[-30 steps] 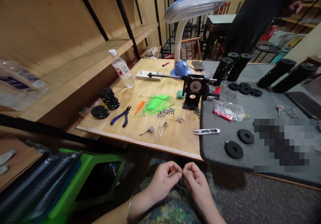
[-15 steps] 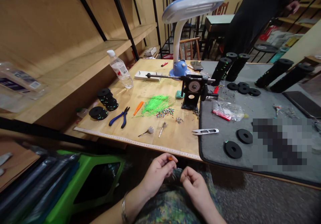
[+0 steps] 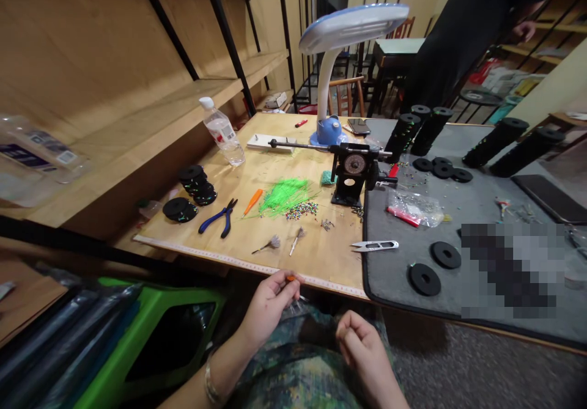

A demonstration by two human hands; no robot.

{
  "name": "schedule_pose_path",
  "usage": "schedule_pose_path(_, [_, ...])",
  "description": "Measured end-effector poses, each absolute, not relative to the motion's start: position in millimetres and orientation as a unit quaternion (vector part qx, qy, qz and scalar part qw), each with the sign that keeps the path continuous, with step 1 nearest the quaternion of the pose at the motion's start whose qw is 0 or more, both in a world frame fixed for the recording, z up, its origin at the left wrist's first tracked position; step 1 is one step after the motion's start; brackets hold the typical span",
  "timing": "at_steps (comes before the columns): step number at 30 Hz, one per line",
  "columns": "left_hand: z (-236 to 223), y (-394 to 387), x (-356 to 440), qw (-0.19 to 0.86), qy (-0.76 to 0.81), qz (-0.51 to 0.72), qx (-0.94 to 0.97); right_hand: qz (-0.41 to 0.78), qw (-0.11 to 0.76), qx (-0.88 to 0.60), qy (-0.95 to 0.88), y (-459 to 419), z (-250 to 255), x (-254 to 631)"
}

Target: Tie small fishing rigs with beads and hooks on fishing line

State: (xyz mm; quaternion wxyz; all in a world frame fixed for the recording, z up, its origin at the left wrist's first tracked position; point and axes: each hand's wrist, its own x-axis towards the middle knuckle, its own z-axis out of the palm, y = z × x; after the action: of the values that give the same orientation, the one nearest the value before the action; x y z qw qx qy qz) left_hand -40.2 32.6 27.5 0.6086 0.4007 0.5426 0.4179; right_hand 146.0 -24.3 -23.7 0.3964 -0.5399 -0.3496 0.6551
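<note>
Above my lap, just off the table's front edge, my left hand (image 3: 270, 308) pinches a small orange piece (image 3: 290, 279) between thumb and fingers. Thin clear strands hang below those fingertips. To its right, my right hand (image 3: 362, 345) is closed with thumb against curled fingers; what it grips, if anything, cannot be made out. Nearest on the table lie two small bundles of pale bristles, one with a dark stem (image 3: 268, 245) and one with a white stem (image 3: 296, 241). Silver thread snips (image 3: 375, 246) rest across the edge of the grey mat (image 3: 394, 274).
Blue-handled pliers (image 3: 219, 218), an orange-handled tool (image 3: 252, 203), green strands (image 3: 287, 195) and coloured beads (image 3: 301, 211) lie on the wooden table. A black winding device (image 3: 348, 173) stands before a desk lamp (image 3: 329, 131). Black foam spools (image 3: 424, 279) sit around. A person (image 3: 458, 36) stands behind.
My left hand has moved left with the orange piece, away from my right hand, widening the gap between them. My right hand has shifted slightly down. The view has tilted a little.
</note>
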Motion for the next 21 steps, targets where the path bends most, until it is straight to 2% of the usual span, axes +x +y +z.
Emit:
schedule_pose_path(7, [26.8,15.3,-31.0,0.678,0.513,0.289,0.440,0.676,0.412,-0.520,-0.318,-23.8,-16.8,143.0])
schedule_pose_path(12, [25.9,15.0,-12.9,0.687,0.501,0.290,0.439,0.657,0.404,-0.528,-0.356,-22.8,-9.9,141.3])
schedule_pose_path(17, [31.2,20.3,-10.4,0.676,0.502,0.317,0.437,0.690,0.390,-0.498,-0.352,-20.8,-3.9,148.0])
schedule_pose_path(21, [31.4,20.3,-12.4,0.669,0.496,0.316,0.454,0.661,0.418,-0.499,-0.374,-15.2,1.0,153.7])
